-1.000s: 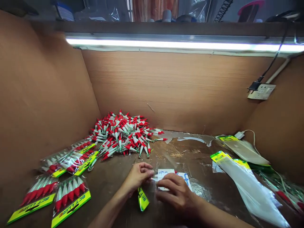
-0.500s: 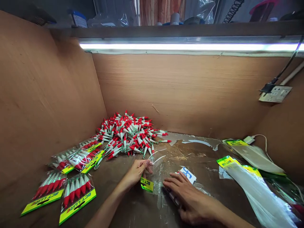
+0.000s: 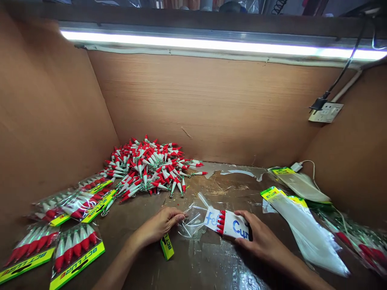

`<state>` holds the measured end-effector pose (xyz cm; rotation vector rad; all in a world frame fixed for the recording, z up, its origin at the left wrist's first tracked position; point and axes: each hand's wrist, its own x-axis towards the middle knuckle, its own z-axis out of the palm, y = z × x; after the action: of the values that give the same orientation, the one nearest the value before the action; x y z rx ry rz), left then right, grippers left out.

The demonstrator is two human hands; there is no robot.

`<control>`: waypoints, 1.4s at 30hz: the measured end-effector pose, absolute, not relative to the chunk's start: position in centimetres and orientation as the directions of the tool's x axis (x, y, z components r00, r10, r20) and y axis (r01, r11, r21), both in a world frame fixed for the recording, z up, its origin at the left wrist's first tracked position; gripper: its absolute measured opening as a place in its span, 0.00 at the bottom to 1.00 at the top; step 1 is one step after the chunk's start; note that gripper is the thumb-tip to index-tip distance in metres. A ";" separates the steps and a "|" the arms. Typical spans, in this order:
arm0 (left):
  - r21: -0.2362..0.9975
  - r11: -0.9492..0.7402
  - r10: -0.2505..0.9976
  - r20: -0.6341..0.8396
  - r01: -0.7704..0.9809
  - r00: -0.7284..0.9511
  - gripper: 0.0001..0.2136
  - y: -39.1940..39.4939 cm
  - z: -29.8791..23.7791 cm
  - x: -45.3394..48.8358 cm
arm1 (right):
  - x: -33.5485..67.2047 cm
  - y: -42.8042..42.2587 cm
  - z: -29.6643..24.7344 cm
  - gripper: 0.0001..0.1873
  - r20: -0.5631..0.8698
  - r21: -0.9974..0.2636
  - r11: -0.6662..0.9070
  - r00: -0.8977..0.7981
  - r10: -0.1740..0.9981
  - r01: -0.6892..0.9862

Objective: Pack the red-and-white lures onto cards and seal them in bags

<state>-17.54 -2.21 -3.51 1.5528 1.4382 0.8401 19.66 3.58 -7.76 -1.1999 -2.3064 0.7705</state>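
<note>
My left hand [image 3: 160,226] pinches the edge of a clear plastic bag [image 3: 193,225], whose yellow-green header [image 3: 167,246] hangs below the fingers. My right hand [image 3: 258,239] grips a white holder [image 3: 237,225] with blue handwriting, thumb and fingers on its right end. Several red lure tips [image 3: 221,222] stick out across the middle of the holder. The holder's left end, a flat white piece, points at the bag and meets its right side; whether it is inside, I cannot tell.
A heap of red-and-white lures [image 3: 151,167] lies at the back left. Packed lure bags [image 3: 77,249] lie at the left. Flat clear bags [image 3: 302,225] are stacked at the right, beside more lures in plastic [image 3: 363,245]. A power outlet [image 3: 328,112] sits on the right wall.
My right hand has lifted the white holder off the table and brought it level with the bag. The bag has spread wider, and its header has swung left. The view has shifted.
</note>
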 end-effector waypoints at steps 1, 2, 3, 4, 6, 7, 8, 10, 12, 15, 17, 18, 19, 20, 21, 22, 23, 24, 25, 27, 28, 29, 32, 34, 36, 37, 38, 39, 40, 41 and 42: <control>0.889 -0.002 0.983 -0.081 0.458 0.162 0.18 -2.3 -3.5 -17.5 | 19.8 4.1 -7.4 0.34 0.116 -0.663 0.472 -0.542 0.832 0.582; 0.867 -0.027 0.973 -0.091 0.498 0.211 0.18 -2.4 -3.4 -17.5 | 20.0 4.6 -7.0 0.34 0.120 -0.685 0.469 -0.548 0.828 0.558; 0.843 -0.056 0.963 -0.096 0.535 0.253 0.18 -2.4 -3.4 -17.5 | 20.1 5.0 -6.5 0.34 0.120 -0.712 0.463 -0.558 0.821 0.529; 0.825 -0.078 0.955 -0.098 0.559 0.279 0.17 -2.5 -3.4 -17.4 | 20.1 5.3 -6.1 0.34 0.113 -0.738 0.457 -0.577 0.809 0.497; 0.793 -0.122 0.942 -0.097 0.596 0.323 0.17 -2.6 -3.4 -17.3 | 19.9 5.7 -5.3 0.35 0.097 -0.772 0.461 -0.635 0.766 0.438; 0.778 -0.144 0.935 -0.096 0.612 0.342 0.17 -2.7 -3.4 -17.3 | 19.8 5.8 -5.1 0.36 0.094 -0.774 0.476 -0.668 0.739 0.417; 0.763 -0.163 0.928 -0.096 0.626 0.359 0.17 -2.8 -3.4 -17.2 | 19.6 5.8 -4.9 0.37 0.094 -0.769 0.496 -0.695 0.712 0.403; 0.726 -0.193 0.921 -0.098 0.660 0.377 0.16 -2.9 -3.4 -17.1 | 19.1 5.7 -4.7 0.37 0.101 -0.745 0.541 -0.736 0.669 0.390; 0.671 -0.225 0.926 -0.078 0.707 0.369 0.16 -3.0 -3.5 -17.0 | 18.5 5.5 -4.7 0.38 0.102 -0.719 0.581 -0.769 0.631 0.382; 0.536 -0.293 0.943 0.025 0.792 0.332 0.16 -2.8 -3.9 -16.7 | 17.5 5.1 -4.8 0.38 0.100 -0.701 0.620 -0.812 0.575 0.352; 0.437 -0.322 0.946 0.116 0.840 0.303 0.22 -2.6 -4.4 -16.3 | 17.0 4.8 -5.0 0.39 0.101 -0.708 0.624 -0.828 0.552 0.330; 0.409 -0.326 0.945 0.145 0.852 0.292 0.24 -2.6 -4.7 -16.0 | 16.8 4.7 -5.1 0.39 0.104 -0.710 0.626 -0.832 0.545 0.321; 0.405 -0.323 0.946 0.160 0.855 0.282 0.25 -2.6 -5.1 -15.6 | 16.6 4.6 -5.2 0.40 0.110 -0.711 0.631 -0.836 0.538 0.312; 0.427 -0.314 0.949 0.160 0.848 0.270 0.25 -2.7 -5.4 -15.2 | 16.5 4.5 -5.3 0.40 0.118 -0.710 0.635 -0.838 0.532 0.304; 0.468 -0.296 0.955 0.151 0.833 0.255 0.24 -2.7 -5.8 -14.7 | 16.5 4.4 -5.4 0.40 0.124 -0.710 0.639 -0.840 0.528 0.297; 0.518 -0.272 0.962 0.138 0.811 0.234 0.23 -2.8 -6.2 -14.3 | 16.4 4.4 -5.5 0.40 0.127 -0.711 0.640 -0.842 0.525 0.292; 0.568 -0.248 0.969 0.127 0.785 0.214 0.23 -2.9 -6.5 -13.8 | 16.4 4.4 -5.7 0.41 0.127 -0.713 0.639 -0.843 0.523 0.288; 0.607 -0.231 0.972 0.116 0.760 0.203 0.22 -2.9 -6.7 -13.3 | 16.5 4.5 -5.8 0.41 0.127 -0.716 0.636 -0.843 0.522 0.286; 0.633 -0.224 0.973 0.105 0.741 0.204 0.21 -2.9 -6.8 -12.8 | 16.5 4.5 -5.9 0.42 0.127 -0.718 0.634 -0.843 0.523 0.286; 0.652 -0.225 0.971 0.084 0.724 0.226 0.17 -2.9 -6.7 -12.0 | 16.5 4.5 -6.0 0.43 0.121 -0.719 0.632 -0.844 0.522 0.288; 0.653 -0.224 0.969 0.074 0.723 0.234 0.15 -2.8 -6.5 -11.7 | 16.5 4.5 -6.0 0.43 0.118 -0.720 0.631 -0.845 0.522 0.289; 0.653 -0.222 0.969 0.065 0.724 0.238 0.12 -2.8 -6.2 -11.5 | 16.5 4.5 -6.0 0.44 0.114 -0.721 0.629 -0.845 0.522 0.292; 0.685 -0.223 0.966 0.061 0.694 0.250 0.09 -2.6 -5.4 -11.5 | 16.6 4.4 -5.8 0.45 0.095 -0.730 0.610 -0.838 0.538 0.309; 0.736 -0.223 0.961 0.055 0.640 0.271 0.08 -2.4 -5.0 -11.8 | 16.6 4.4 -5.6 0.44 0.088 -0.734 0.598 -0.828 0.554 0.322; 0.788 -0.199 0.960 0.039 0.582 0.276 0.09 -2.3 -4.9 -12.1 | 16.5 4.3 -5.5 0.43 0.093 -0.730 0.599 -0.821 0.563 0.328; 0.807 -0.184 0.962 0.030 0.562 0.271 0.09 -2.2 -4.8 -12.2 | 16.4 4.3 -5.6 0.44 0.100 -0.725 0.607 -0.822 0.561 0.327; 0.816 -0.173 0.964 0.027 0.551 0.263 0.09 -2.2 -4.9 -12.2 | 16.3 4.2 -5.7 0.44 0.108 -0.717 0.617 -0.824 0.556 0.323; 0.818 -0.169 0.966 0.027 0.551 0.256 0.08 -2.2 -4.9 -12.1 | 16.3 4.1 -5.8 0.44 0.116 -0.707 0.631 -0.828 0.548 0.319; 0.814 -0.170 0.968 0.032 0.556 0.249 0.08 -2.2 -5.0 -11.9 | 16.2 4.0 -5.9 0.45 0.122 -0.695 0.647 -0.835 0.536 0.314; 0.808 -0.176 0.969 0.041 0.562 0.244 0.08 -2.3 -5.1 -11.7 | 16.1 3.8 -6.0 0.45 0.128 -0.682 0.664 -0.843 0.522 0.307; 0.805 -0.186 0.968 0.053 0.563 0.244 0.08 -2.4 -5.2 -11.4 | 16.0 3.7 -6.0 0.44 0.137 -0.667 0.682 -0.850 0.508 0.300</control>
<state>-11.43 -2.36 -5.15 1.8478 1.4008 0.7706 16.03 3.70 -6.04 -0.6393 -2.5841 0.9446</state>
